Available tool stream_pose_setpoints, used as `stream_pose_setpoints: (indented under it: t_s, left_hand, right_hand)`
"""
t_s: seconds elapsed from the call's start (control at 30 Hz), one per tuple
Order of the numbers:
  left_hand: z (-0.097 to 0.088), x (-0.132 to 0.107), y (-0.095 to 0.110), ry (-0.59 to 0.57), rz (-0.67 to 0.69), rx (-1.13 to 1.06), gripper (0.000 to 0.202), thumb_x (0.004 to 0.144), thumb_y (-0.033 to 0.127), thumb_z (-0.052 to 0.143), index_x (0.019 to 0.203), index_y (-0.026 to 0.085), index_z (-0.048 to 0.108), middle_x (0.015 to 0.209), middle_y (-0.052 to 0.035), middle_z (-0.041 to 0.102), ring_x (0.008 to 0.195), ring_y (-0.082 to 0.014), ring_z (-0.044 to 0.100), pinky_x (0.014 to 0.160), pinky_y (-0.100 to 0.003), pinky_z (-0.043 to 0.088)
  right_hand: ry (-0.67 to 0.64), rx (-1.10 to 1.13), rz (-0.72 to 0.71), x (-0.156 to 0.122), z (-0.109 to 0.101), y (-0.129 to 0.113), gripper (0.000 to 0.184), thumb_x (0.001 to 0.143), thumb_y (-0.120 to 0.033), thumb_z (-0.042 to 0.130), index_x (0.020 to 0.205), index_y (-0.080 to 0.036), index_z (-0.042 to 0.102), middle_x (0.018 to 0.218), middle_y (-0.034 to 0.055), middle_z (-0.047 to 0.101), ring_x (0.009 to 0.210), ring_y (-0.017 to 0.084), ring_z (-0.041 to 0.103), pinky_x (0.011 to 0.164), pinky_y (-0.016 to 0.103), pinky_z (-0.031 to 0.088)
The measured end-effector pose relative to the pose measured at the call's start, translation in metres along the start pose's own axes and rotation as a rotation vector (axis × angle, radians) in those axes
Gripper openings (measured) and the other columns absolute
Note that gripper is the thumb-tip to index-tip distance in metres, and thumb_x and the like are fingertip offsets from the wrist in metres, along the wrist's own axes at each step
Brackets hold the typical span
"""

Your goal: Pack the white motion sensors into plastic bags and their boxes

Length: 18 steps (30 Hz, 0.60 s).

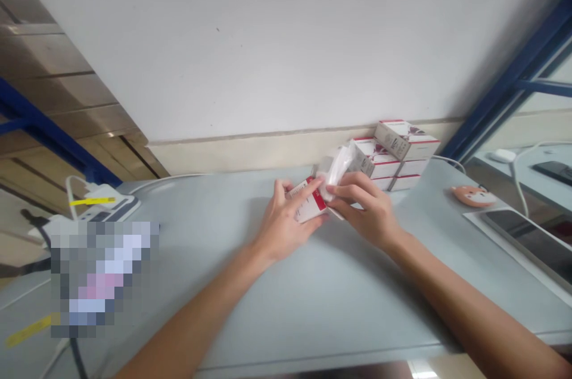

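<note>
Pale grey-blue tabletop (313, 301) runs beneath both forearms, and a white wall (268, 39) rises beyond the hands. A blue metal frame (522, 81) stands ahead of and to the right of your right hand. Farther right of that hand lies a dark-screened tablet (527, 242), with a peach-coloured computer mouse (472, 195) just ahead of it. Well left of your left hand sits a white electronic scale (102, 203) marked with yellow.

Directly ahead of your hands is a stack of white cartons (393, 158) with red bands. The top carton lies tilted on the others. Their contents are not visible, and you cannot confirm from this view whether any are open.

Your left hand (281, 218) and right hand (366, 206) are together, almost touching at the centre of the work. Your left hand clamps a small white carton (308, 200) with a red band, held at a slant across the fingers. Your right hand pinches a crinkled white plastic packet (333, 173) against the upper end of that carton. The fingers hide where the two meet, so whether the packet sits inside the carton cannot be determined.

Hold the carton firmly, and apply light finger pressure so the packet is not crushed.
</note>
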<state>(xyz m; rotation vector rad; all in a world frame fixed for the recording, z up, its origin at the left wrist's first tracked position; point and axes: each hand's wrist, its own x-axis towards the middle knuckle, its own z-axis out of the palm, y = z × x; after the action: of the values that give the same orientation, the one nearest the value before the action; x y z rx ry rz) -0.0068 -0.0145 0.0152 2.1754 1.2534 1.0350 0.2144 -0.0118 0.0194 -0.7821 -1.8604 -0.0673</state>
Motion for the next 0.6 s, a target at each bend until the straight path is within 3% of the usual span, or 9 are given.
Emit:
stream_pose_setpoints:
  t_s: [0.13,0.27,0.4,0.47,0.6]
  left_hand:
    - [0.002,0.001,-0.001,0.000,0.004,-0.049,0.068,0.094,0.049,0.076,0.156,0.051,0.049,0.128,-0.0067,0.044,0.112,-0.0224,0.053,0.105,-0.044,0.056]
    - [0.001,0.002,-0.001,0.040,-0.009,-0.084,0.062,0.096,0.055,0.071,0.154,0.048,0.051,0.127,-0.0084,0.046,0.117,-0.0250,0.051,0.108,-0.044,0.052]
    - [0.003,0.002,-0.002,0.089,-0.014,-0.094,0.058,0.097,0.055,0.069,0.151,0.043,0.053,0.125,-0.0089,0.046,0.118,-0.0247,0.052,0.108,-0.042,0.050]
    - [0.005,0.003,-0.003,0.124,-0.024,-0.104,0.055,0.098,0.055,0.069,0.149,0.043,0.055,0.124,-0.0083,0.045,0.116,-0.0241,0.053,0.107,-0.041,0.051]
    - [0.007,0.004,-0.003,0.157,-0.027,-0.108,0.051,0.098,0.054,0.069,0.145,0.042,0.057,0.122,-0.0075,0.045,0.115,-0.0233,0.053,0.105,-0.039,0.051]
  right_hand:
    - [-0.058,0.016,-0.010,0.004,-0.004,0.002,0.019,0.101,-0.017,0.065,0.115,-0.029,0.074,0.100,0.0052,0.068,0.086,0.018,0.070,0.075,0.034,0.062]
    - [-0.150,0.091,-0.014,0.006,-0.007,0.001,0.038,0.104,-0.009,0.051,0.126,-0.031,0.071,0.103,0.0053,0.068,0.091,0.019,0.069,0.080,0.035,0.061]
    - [-0.189,0.205,0.097,0.005,-0.005,-0.008,0.036,0.103,-0.011,0.051,0.128,-0.031,0.068,0.110,0.0069,0.069,0.101,0.021,0.070,0.091,0.040,0.061]
    - [-0.162,0.288,0.203,0.004,-0.003,-0.014,0.043,0.102,-0.017,0.055,0.142,-0.032,0.056,0.115,0.0077,0.067,0.109,0.023,0.069,0.101,0.047,0.060]
    - [-0.115,0.374,0.352,0.002,0.002,-0.018,0.078,0.103,-0.028,0.057,0.168,-0.033,0.016,0.113,0.0083,0.063,0.115,0.026,0.068,0.111,0.055,0.055]
